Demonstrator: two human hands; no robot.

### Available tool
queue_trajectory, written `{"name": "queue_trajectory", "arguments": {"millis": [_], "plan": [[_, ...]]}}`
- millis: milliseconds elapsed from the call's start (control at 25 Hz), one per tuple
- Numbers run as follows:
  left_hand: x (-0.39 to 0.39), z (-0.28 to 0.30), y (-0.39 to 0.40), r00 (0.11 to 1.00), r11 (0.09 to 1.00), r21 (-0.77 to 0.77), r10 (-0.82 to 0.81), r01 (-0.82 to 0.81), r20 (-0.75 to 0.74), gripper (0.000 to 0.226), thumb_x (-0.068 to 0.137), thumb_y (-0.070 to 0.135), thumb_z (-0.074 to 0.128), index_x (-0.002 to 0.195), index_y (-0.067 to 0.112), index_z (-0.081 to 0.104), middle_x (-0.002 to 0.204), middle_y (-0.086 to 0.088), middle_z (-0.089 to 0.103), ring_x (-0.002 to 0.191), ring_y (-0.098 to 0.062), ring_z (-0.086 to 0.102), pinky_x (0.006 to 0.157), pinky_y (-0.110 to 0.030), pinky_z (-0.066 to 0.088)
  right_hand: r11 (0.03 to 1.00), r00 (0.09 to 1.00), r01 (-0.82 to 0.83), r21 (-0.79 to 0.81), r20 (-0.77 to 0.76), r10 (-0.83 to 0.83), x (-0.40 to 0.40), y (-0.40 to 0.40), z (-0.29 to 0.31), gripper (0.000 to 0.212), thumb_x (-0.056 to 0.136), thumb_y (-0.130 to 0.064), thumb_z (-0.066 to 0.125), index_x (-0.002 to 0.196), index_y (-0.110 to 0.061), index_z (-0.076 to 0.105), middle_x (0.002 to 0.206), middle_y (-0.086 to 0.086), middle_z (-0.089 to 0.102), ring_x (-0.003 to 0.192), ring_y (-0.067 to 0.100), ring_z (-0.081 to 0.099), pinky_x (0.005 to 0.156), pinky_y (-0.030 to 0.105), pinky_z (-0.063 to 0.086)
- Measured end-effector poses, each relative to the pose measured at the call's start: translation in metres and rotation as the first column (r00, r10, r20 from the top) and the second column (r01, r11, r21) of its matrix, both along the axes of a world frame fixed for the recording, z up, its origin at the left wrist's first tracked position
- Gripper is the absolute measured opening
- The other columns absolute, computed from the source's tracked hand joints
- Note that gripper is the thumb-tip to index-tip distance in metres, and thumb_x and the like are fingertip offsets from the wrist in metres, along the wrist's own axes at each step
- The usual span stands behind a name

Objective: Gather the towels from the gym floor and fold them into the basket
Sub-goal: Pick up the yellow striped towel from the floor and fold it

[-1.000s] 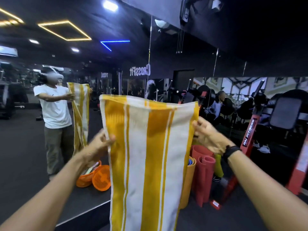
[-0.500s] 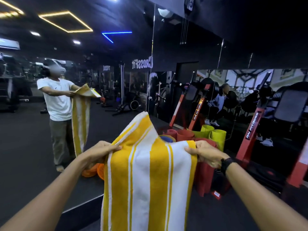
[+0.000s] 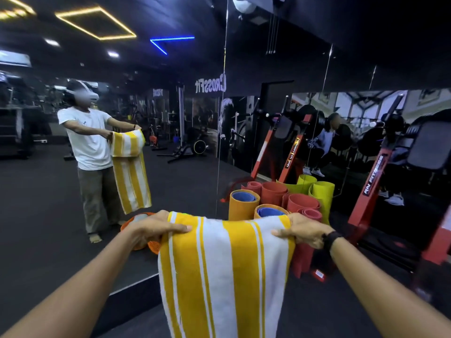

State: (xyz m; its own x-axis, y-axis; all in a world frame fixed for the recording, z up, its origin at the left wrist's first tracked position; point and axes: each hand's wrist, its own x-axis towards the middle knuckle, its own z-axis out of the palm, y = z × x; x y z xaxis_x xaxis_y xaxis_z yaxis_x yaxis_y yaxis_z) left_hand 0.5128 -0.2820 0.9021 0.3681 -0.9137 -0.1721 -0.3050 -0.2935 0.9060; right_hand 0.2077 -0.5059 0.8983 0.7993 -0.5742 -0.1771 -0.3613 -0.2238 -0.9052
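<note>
Towel [image 3: 227, 272] now lowered and doubled over since earlier frame, folded edge on top. Left hand [image 3: 152, 228] and right hand [image 3: 301, 230] gripping fold corners, towel hanging mid-air before mirror [image 3: 170, 142], rolled mats [image 3: 275, 198] behind.

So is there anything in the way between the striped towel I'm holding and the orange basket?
Nothing visible. The towel hangs from both hands, left hand and right hand. The orange basket sits on the floor just behind the left hand, partly hidden by it.
</note>
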Motion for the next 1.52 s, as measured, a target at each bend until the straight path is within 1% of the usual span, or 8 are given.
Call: {"name": "queue_trajectory", "arguments": {"millis": [160, 320, 520, 760, 880, 1000, 1160, 1520], "plan": [[0.014, 0.025, -0.006, 0.911, 0.931, -0.349, -0.046, -0.110, -0.409, 0.095, 0.029, 0.051, 0.095, 0.110, 0.013, 0.066, 0.109, -0.010, 0.072, 0.099, -0.026, 0.069, 0.082, -0.041, 0.057, 0.990, 0.897, 0.009, 0.141, 0.436, -0.071, -0.002, -0.012, 0.047, 0.071, 0.037, -0.042, 0.095, 0.098, -0.013, 0.074, 0.105, 0.011, 0.073, 0.094, 0.022, 0.070, 0.075, 0.033, 0.059], [0.003, -0.023, 0.002, 0.997, 0.997, 0.003, -0.076, 0.076, -0.026, 0.080, 0.059, 0.029, 0.090, 0.126, 0.027, 0.045, 0.114, 0.017, 0.059, 0.106, -0.013, 0.060, 0.090, -0.029, 0.050, 0.995, 0.992, -0.064, 0.078, 0.110, 0.055, -0.015, -0.001, 0.000, 0.092, 0.035, -0.041, 0.097, 0.117, -0.015, 0.065, 0.116, 0.006, 0.070, 0.109, 0.022, 0.066, 0.096, 0.043, 0.052], [0.012, -0.014, -0.012, 0.902, 0.937, -0.283, 0.071, -0.207, -0.426, 0.094, 0.032, 0.040, 0.097, 0.114, 0.007, 0.066, 0.100, -0.014, 0.073, 0.086, -0.026, 0.072, 0.072, -0.039, 0.059, 0.979, 0.881, 0.134, 0.153, 0.433, -0.188, 0.001, -0.017, 0.022, 0.102, 0.025, -0.048, 0.097, 0.111, -0.002, 0.065, 0.102, 0.013, 0.073, 0.091, 0.020, 0.071, 0.076, 0.033, 0.059], [-0.012, -0.032, -0.001, 0.995, 0.991, -0.130, 0.030, -0.042, -0.093, 0.014, 0.067, 0.020, 0.085, 0.077, 0.017, 0.075, 0.085, -0.007, 0.075, 0.085, -0.023, 0.071, 0.076, -0.036, 0.056, 0.984, 0.994, 0.077, 0.160, 0.069, -0.089, -0.021, -0.002, -0.013, 0.075, 0.039, -0.037, 0.097, 0.106, -0.015, 0.069, 0.104, 0.005, 0.073, 0.097, 0.018, 0.068, 0.087, 0.033, 0.055], [-0.021, -0.007, -0.012, 0.900, 0.912, -0.305, 0.133, -0.275, -0.415, 0.025, 0.076, 0.018, 0.075, 0.098, 0.009, 0.071, 0.097, -0.016, 0.073, 0.091, -0.030, 0.070, 0.078, -0.041, 0.058, 0.978, 0.920, 0.157, 0.139, 0.340, -0.196, -0.013, -0.020, 0.011, 0.071, 0.032, -0.045, 0.097, 0.092, -0.014, 0.076, 0.097, 0.007, 0.075, 0.089, 0.020, 0.069, 0.080, 0.034, 0.056], [-0.017, 0.023, -0.021, 0.948, 0.911, -0.337, 0.142, -0.238, -0.286, 0.033, 0.071, 0.008, 0.078, 0.101, 0.010, 0.067, 0.100, -0.011, 0.073, 0.090, -0.024, 0.070, 0.077, -0.040, 0.058, 0.995, 0.940, 0.049, 0.089, 0.332, -0.076, -0.005, -0.016, 0.045, 0.040, 0.073, -0.011, 0.077, 0.111, -0.010, 0.066, 0.103, 0.008, 0.073, 0.088, 0.020, 0.071, 0.070, 0.033, 0.059], [-0.012, 0.054, -0.020, 0.907, 0.827, -0.406, 0.266, -0.389, -0.326, 0.018, 0.074, 0.003, 0.077, 0.089, 0.009, 0.067, 0.077, -0.003, 0.075, 0.077, -0.019, 0.069, 0.067, -0.036, 0.060, 0.997, 0.941, 0.071, 0.025, 0.331, -0.075, 0.002, -0.019, 0.066, 0.066, 0.053, -0.028, 0.091, 0.109, -0.003, 0.067, 0.094, 0.009, 0.075, 0.078, 0.017, 0.071, 0.071, 0.031, 0.060], [0.003, 0.083, -0.024, 0.850, 0.692, -0.494, 0.411, -0.526, -0.328, 0.043, 0.066, 0.005, 0.084, 0.100, 0.007, 0.057, 0.100, -0.005, 0.064, 0.094, -0.021, 0.062, 0.079, -0.038, 0.054, 0.967, 0.817, 0.252, -0.043, 0.545, -0.189, 0.031, -0.003, 0.083, 0.009, 0.089, -0.005, 0.062, 0.095, -0.010, 0.067, 0.073, -0.005, 0.074, 0.067, 0.006, 0.070, 0.057, 0.021, 0.056]]}}
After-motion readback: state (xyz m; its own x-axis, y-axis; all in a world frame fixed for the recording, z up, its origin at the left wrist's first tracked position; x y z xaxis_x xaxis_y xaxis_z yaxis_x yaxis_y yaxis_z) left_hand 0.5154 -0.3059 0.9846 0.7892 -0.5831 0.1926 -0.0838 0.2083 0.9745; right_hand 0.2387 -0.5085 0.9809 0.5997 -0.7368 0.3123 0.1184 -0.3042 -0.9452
